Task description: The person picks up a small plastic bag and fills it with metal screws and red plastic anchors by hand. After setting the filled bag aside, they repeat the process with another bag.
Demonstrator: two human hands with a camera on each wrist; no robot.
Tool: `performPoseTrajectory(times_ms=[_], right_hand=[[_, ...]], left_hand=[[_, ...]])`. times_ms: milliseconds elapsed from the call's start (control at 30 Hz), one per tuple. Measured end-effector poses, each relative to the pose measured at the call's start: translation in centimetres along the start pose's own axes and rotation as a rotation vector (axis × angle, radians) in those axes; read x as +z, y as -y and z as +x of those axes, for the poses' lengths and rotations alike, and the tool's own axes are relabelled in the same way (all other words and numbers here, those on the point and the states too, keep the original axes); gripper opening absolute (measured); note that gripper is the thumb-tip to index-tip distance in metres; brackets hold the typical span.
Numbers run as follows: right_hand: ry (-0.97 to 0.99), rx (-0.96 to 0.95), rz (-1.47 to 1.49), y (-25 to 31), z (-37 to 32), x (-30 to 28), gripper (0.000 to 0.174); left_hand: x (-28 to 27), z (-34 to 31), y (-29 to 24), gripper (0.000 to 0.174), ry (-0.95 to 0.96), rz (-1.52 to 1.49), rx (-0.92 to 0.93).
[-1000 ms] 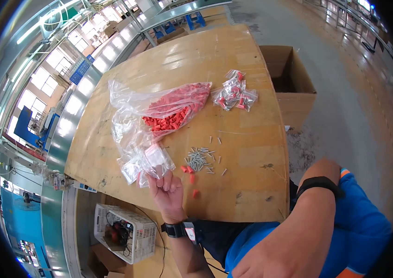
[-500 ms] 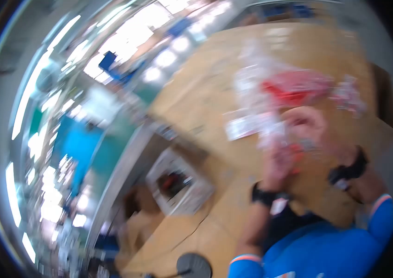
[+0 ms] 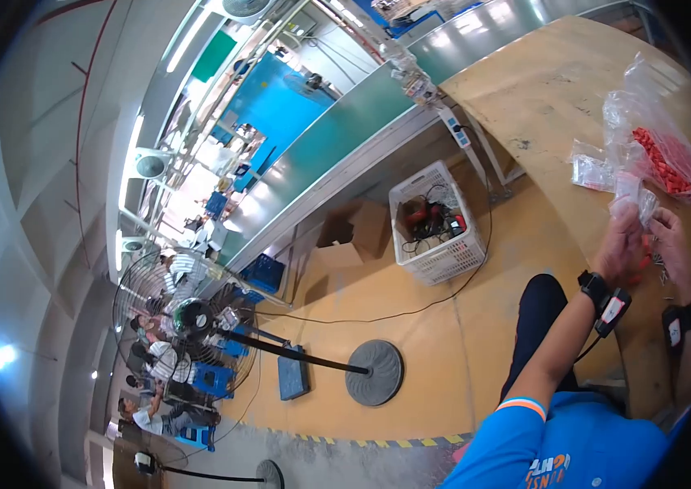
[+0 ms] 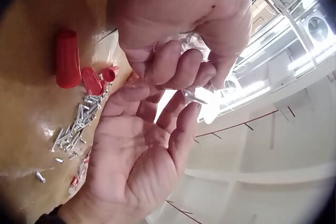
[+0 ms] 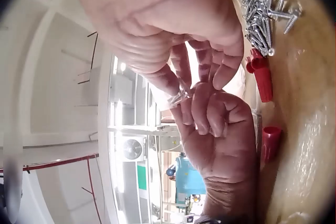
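Note:
In the head view, both hands meet at the right over the table's front part. My left hand (image 3: 622, 238) grips a small clear plastic bag (image 4: 195, 44), its fingers curled in the left wrist view. Close against it, my right hand (image 3: 673, 248) pinches a silver screw (image 5: 179, 98) between thumb and fingers, right by the bag. Fingers hide much of the bag. Below the hands lie a pile of silver screws (image 4: 79, 124) and several red plastic pieces (image 5: 263, 82), hollow at one end.
A large clear bag of red pieces (image 3: 662, 163) and a stack of small clear bags (image 3: 591, 173) lie on the wooden table (image 3: 537, 102). On the floor are a white crate (image 3: 443, 262), a cardboard box (image 3: 354, 236) and a standing fan (image 3: 372, 373). Several people sit farther off.
The head view has swung left, so the table now sits at the right. My right hand came from near the body to meet the left at the small bag.

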State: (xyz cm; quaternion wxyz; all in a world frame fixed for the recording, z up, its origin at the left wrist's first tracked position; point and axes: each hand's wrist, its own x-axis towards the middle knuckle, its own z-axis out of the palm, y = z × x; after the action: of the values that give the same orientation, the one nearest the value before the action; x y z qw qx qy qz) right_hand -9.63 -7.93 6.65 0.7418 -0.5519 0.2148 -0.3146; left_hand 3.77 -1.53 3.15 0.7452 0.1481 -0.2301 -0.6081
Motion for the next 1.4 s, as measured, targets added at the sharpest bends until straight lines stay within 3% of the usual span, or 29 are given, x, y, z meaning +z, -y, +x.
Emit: performPoseTrajectory(times_ms=[167,267,367,500,567,600,633,667,700,833,900,967,1067,1167,1267,1300,1400], right_hand=[[-0.030,0.029,0.007,0.6,-0.7,0.2,0.009],[0.034,-0.004,-0.064,1.7,-1.1,0.4,0.010],[0.006,-0.047,-0.085,1.5,-1.0,0.3,0.013],[-0.005,-0.020,-0.237,3.1,-1.8,1.4,0.013],[-0.098,-0.087,-0.323,3.8,-2.1,3.4,0.012],[-0.037,-0.075,-0.301,3.5,-1.7,2.6,0.013],[-0.062,0.005,-0.286,4.1,-1.4,2.5,0.013],[-0.077,-0.028,-0.250,5.0,-1.8,3.1,0.016],[-0.023,0.075,-0.157,4.7,-1.3,2.0,0.017],[0.079,0.131,0.114,4.0,-1.4,0.8,0.028],[0.107,0.131,0.153,4.3,-1.6,0.5,0.028],[0.143,0.135,0.186,4.0,-1.5,0.2,0.030],[0.155,0.156,0.135,4.0,-1.1,-0.3,0.028],[0.156,0.152,0.045,4.4,-1.1,-0.2,0.028],[0.083,-0.054,-0.451,4.4,-1.1,-0.6,0.024],[0.141,-0.108,-0.590,4.8,-1.3,-0.8,0.023],[0.296,-0.270,-0.889,5.6,-2.3,-0.9,0.022]], left_hand=[[0.2,0.2,0.8,0.015,-0.100,0.021,0.033],[0.3,0.0,0.2,0.017,0.030,0.034,0.018],[0.7,-0.2,-0.1,0.020,0.031,0.059,0.009],[2.3,-1.2,0.4,0.018,-0.165,-0.042,0.110],[3.5,-2.5,-1.5,0.018,-0.034,0.131,0.062],[3.7,-3.0,-2.3,0.020,0.034,0.219,0.047],[6.1,-3.0,-4.0,0.027,0.012,0.226,-0.154],[3.9,-2.2,-2.9,0.033,-0.004,0.171,-0.048],[4.0,-1.5,-2.8,0.036,-0.063,0.137,-0.092],[3.1,-1.0,-1.9,0.020,-0.255,0.105,-0.048],[4.1,-1.2,-2.1,0.019,-0.137,0.102,-0.051],[4.5,-1.1,-2.0,0.026,-0.290,0.089,-0.030],[3.0,-1.0,-2.2,0.026,-0.203,0.052,-0.037],[3.1,-1.1,-2.3,0.026,-0.157,0.046,-0.038],[2.7,-1.0,-3.7,0.024,-0.135,-0.040,-0.023],[2.4,-0.9,-4.2,0.023,-0.138,-0.086,-0.018],[2.3,-0.2,-5.9,0.022,-0.324,0.364,0.179]])
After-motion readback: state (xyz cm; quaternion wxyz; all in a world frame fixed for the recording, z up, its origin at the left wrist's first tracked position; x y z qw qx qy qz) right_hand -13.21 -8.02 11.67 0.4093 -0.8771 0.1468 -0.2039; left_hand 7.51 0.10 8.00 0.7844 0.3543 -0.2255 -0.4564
